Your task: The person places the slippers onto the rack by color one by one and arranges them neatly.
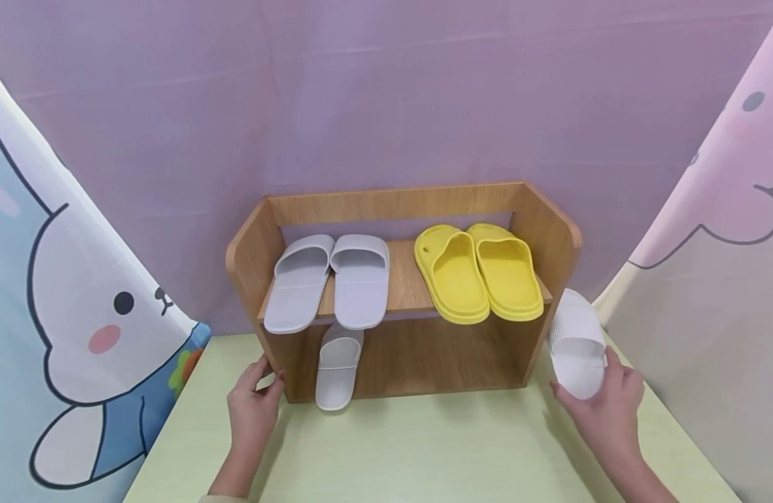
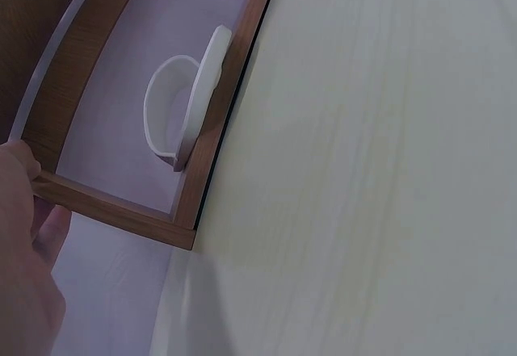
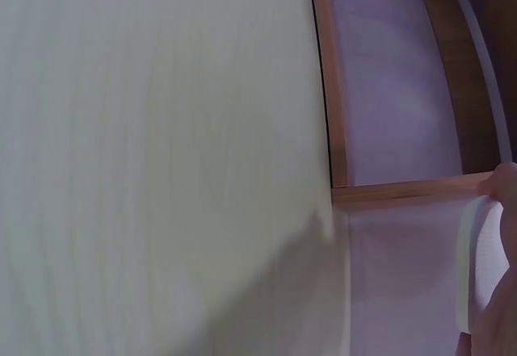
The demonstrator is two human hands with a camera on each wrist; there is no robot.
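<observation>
A wooden two-tier shoe rack [image 1: 399, 203] stands between my hands. My left hand [image 1: 253, 409] pinches the front edge of its left side panel, thumb on the inner side; the left wrist view shows the fingers round that panel [image 2: 121, 211]. Outside the right panel, my right hand [image 1: 613, 412] holds a white slipper [image 1: 575, 328] by its heel end, with the ribbed strap towards the back. Part of that slipper [image 3: 466, 267] shows at the right wrist view's edge. On the lower tier, a single white slipper [image 1: 336, 384] lies near the left panel, its heel at the front edge.
On the upper shelf sit a pair of pale grey slippers [image 1: 361, 297] at left and a pair of yellow slippers [image 1: 458, 279] at right, heels over the front edge. The rack rests on a pale wood-grain table [image 1: 424, 454]. Lilac cloth [image 1: 393, 91] hangs behind; printed curtains [image 1: 84, 335] flank it.
</observation>
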